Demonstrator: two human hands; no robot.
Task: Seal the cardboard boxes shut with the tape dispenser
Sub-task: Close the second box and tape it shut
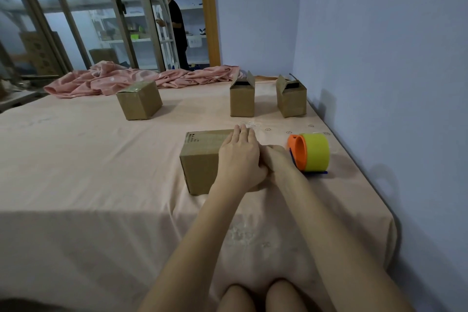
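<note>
While the left hand (239,157) lies flat on the box (200,159), the right hand's (276,157) grip is unclear.

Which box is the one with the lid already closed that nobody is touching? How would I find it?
Look at the pink bed sheet, then toward the crumpled pink blanket at its far edge. Just in front of it, at the far left, sits the closed box. The two far boxes on the right have flaps standing up, and the near box has hands on it.

matt brown cardboard boxes (200,159) — glossy orange-and-yellow plastic tape dispenser (310,152) — soft pink cloth sheet (101,159)
</note>
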